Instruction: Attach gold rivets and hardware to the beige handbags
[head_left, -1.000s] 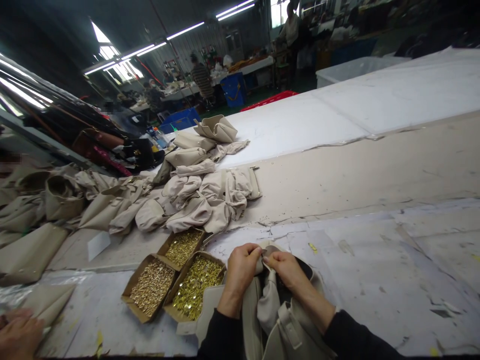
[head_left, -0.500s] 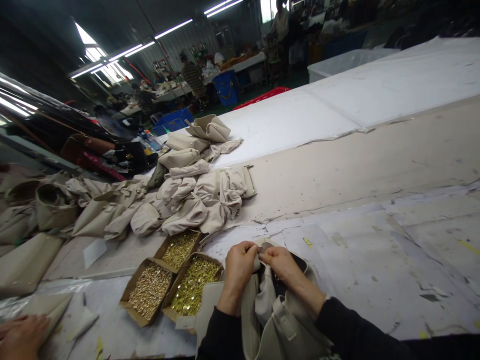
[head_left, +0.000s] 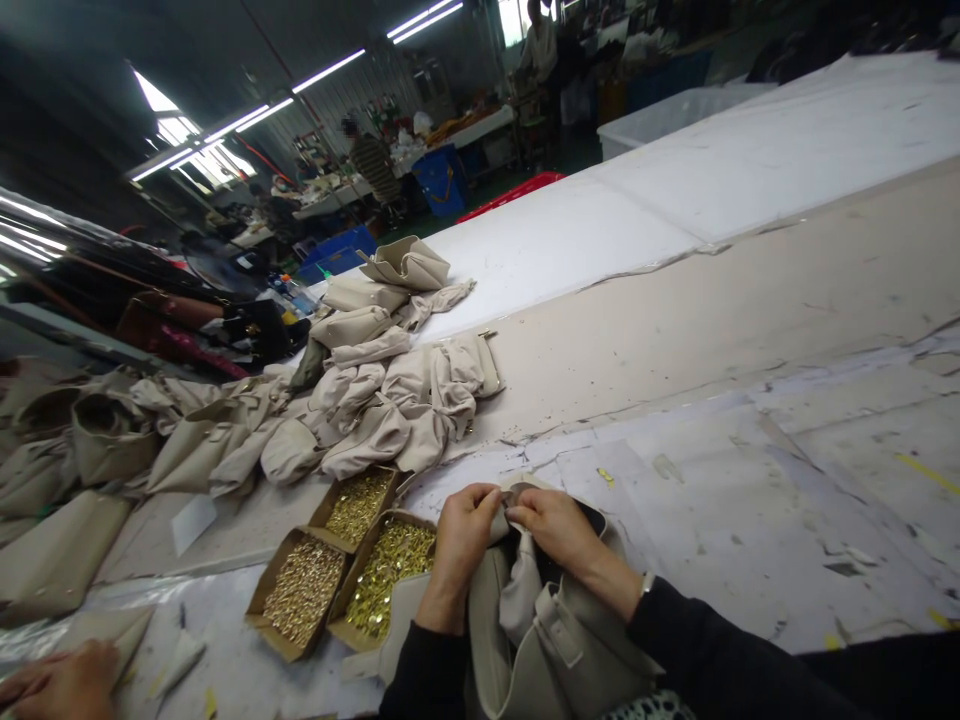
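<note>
A beige bag [head_left: 536, 640] with a dark lining stands against my body at the bottom centre. My left hand [head_left: 459, 540] and my right hand [head_left: 551, 530] both pinch its upper edge, fingertips nearly touching over a small part I cannot make out. Just left of my left hand sit three open cardboard boxes: one of shiny gold pieces [head_left: 390, 580], one of paler metal pieces [head_left: 300, 592] and one further back [head_left: 358, 505].
A heap of beige bags [head_left: 390, 400] lies beyond the boxes, with more bags [head_left: 112, 450] along the left. Another person's hand [head_left: 56, 685] rests at the bottom left corner. The worn, scuffed table [head_left: 750, 400] stretches to the right. People work at far benches.
My hands stay pinched on the bag's edge. The view has shifted slightly, so everything sits a little lower and further left. The other person's hand has moved a little to the right.
</note>
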